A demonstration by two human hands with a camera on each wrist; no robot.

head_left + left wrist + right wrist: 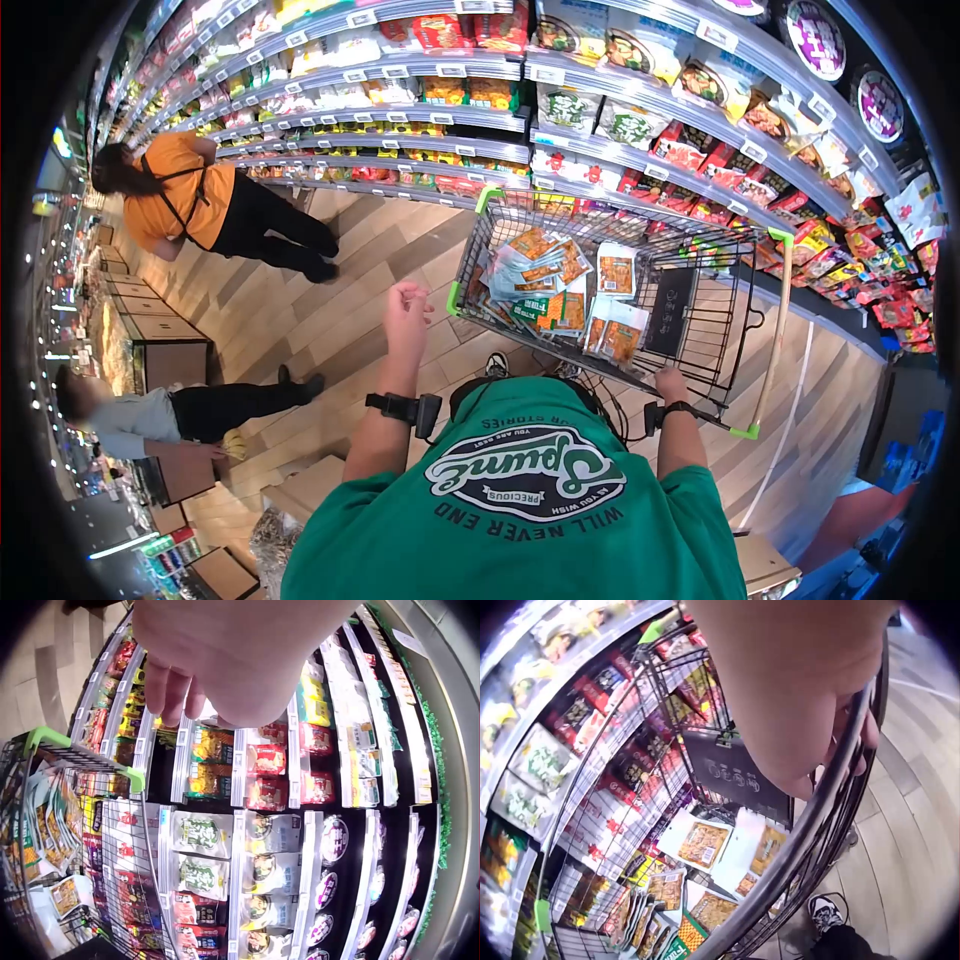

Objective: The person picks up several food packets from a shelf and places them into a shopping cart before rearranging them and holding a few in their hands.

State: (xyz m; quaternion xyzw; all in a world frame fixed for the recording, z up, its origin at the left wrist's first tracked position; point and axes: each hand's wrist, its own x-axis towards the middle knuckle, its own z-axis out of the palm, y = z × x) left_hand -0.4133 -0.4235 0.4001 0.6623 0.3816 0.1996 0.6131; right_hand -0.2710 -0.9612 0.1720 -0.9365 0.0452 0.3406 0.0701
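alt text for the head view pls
A person in a green shirt stands in a supermarket aisle, right hand gripping the rim of a shopping cart holding snack packets, left hand raised, empty, beside stocked shelves.

The store is brightly and evenly lit from above, and strip lights along the shelves make the packets glow. My head camera bends everything into a fisheye circle with black corners. Small lamps sparkle down its left edge. Close to the wrist cameras my hands fill the top as soft, unfocused masses: left, right. The right wrist view smears towards its shelf side.
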